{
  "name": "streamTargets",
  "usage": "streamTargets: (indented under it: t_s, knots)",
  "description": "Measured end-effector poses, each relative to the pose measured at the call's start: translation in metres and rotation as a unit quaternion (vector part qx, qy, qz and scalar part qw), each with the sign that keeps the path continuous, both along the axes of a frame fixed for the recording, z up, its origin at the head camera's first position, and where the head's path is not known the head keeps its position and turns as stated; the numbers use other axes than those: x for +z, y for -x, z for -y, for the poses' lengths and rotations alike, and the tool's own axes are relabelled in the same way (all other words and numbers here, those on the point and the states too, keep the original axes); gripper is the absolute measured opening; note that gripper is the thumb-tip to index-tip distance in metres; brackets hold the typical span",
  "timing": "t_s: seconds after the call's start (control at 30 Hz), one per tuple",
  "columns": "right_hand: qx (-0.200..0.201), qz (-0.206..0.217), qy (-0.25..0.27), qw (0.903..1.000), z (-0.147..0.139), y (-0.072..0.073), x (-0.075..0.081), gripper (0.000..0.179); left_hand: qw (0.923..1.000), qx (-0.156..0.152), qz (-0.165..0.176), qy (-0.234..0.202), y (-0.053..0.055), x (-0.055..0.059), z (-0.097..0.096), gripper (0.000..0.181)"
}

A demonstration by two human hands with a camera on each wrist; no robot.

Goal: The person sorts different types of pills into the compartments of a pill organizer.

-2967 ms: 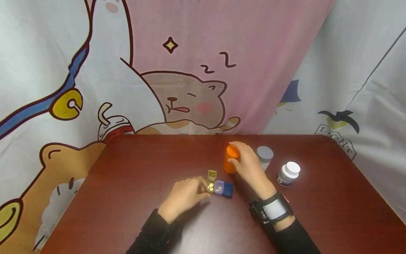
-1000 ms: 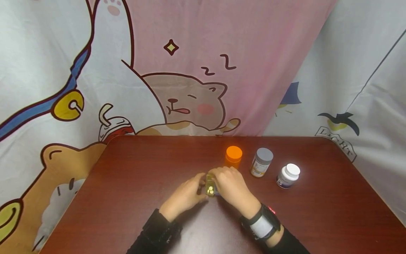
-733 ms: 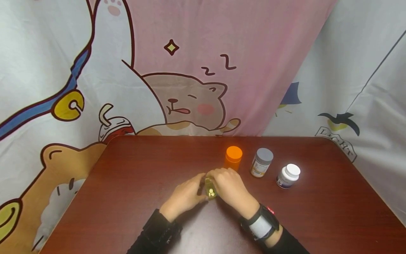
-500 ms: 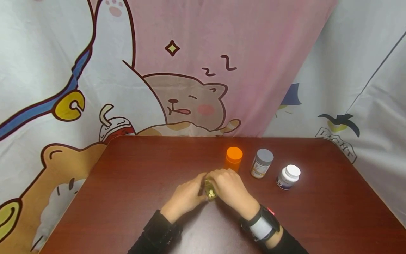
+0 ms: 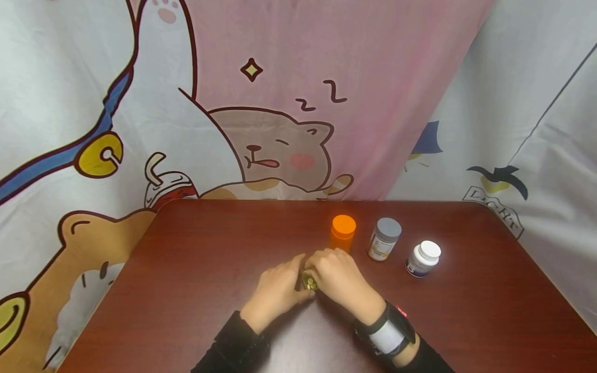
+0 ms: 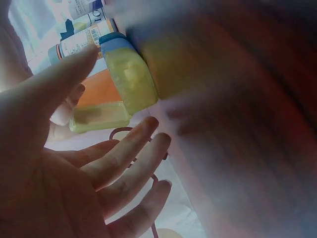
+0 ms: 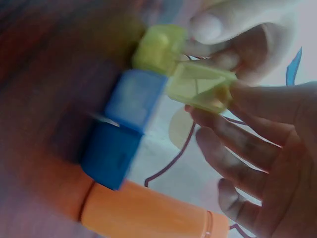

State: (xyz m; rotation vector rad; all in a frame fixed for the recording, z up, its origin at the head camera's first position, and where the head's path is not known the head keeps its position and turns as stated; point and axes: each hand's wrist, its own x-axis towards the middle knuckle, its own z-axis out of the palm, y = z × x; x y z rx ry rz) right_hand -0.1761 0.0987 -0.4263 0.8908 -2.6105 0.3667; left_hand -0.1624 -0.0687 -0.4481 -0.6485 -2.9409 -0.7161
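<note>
A small pill organizer [image 7: 136, 99] has a yellow, a light blue and a dark blue compartment in a row. Its yellow lid [image 7: 200, 87] stands raised, and several pale tablets [image 5: 310, 282] lie in the yellow compartment. My right hand [image 5: 337, 274] pinches that lid between thumb and forefinger; it hides the blue compartments in the head view. On the yellow end's other side is my left hand [image 5: 278, 287], thumb and fingers spread around the box without gripping it. An orange bottle [image 5: 342, 233] stands just behind my right hand.
To the right of the orange bottle stand a grey-capped jar [image 5: 384, 238] and a white bottle [image 5: 423, 259], both closed. All are on a brown table [image 5: 210, 243]. A printed curtain [image 5: 289, 62] hangs behind the table's far edge.
My right hand has left the orange bottle and come to the organizer, taking hold of the yellow lid. The lid now tilts lower over the tablets. My left hand has shifted slightly right.
</note>
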Motion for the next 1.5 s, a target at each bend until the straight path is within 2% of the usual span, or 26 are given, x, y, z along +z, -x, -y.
streamTargets:
  t_s: [0.13,0.23,0.4,0.6,0.93,1.07,1.27,1.5]
  knots:
    - [0.019,0.008,-0.042,0.9989,-0.002,-0.005,0.005,0.011,0.9998,0.001,-0.015,0.014,0.001,-0.001,0.000,0.078]
    - [0.036,0.012,-0.063,0.9973,-0.002,-0.009,0.007,0.010,0.9993,-0.003,-0.030,0.024,0.001,-0.002,-0.001,0.074]
    - [0.049,0.026,-0.087,0.9947,-0.003,-0.017,0.009,0.012,0.9987,-0.016,-0.032,0.037,0.001,-0.002,-0.001,0.076]
    - [0.030,0.059,-0.131,0.9891,-0.001,-0.031,0.011,0.024,0.9976,-0.021,-0.028,0.060,0.000,-0.001,-0.002,0.073]
    - [0.013,0.068,-0.164,0.9840,0.003,-0.045,0.013,0.025,0.9977,-0.031,-0.003,0.061,-0.002,-0.003,-0.003,0.074]
    - [0.005,0.074,-0.177,0.9813,0.006,-0.049,0.016,0.024,0.9974,-0.034,-0.006,0.063,-0.002,-0.004,-0.004,0.073]
    - [0.000,0.057,-0.198,0.9786,0.013,-0.050,0.013,0.028,0.9965,-0.033,-0.033,0.070,-0.002,-0.005,-0.003,0.065]
    - [-0.007,0.049,-0.223,0.9735,0.021,-0.052,0.008,0.031,0.9975,-0.029,-0.027,0.058,-0.001,-0.004,-0.002,0.060]
